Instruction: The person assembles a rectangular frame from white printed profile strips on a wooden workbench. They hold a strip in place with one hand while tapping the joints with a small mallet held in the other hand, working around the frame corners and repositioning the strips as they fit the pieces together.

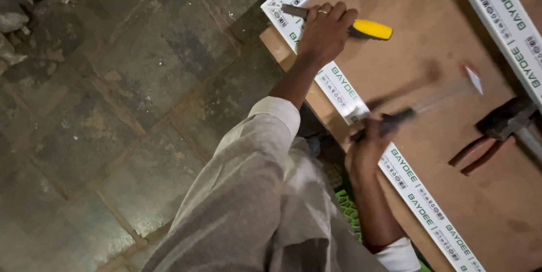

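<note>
The chisel point(339, 23), clenched in the left hand point(326, 32), points its blade away from the yellow handle onto the white frame strip point(344, 94). The right hand point(367, 142) grips a blurred hammer point(429, 102), nearer the body.

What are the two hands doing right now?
Left hand: closed around a yellow-handled chisel.
Right hand: closed on a dark-handled tool, blurred.

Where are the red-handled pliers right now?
In the head view, the red-handled pliers lie on the brown board at the right edge, beyond the right hand, near a white profile strip.
</note>
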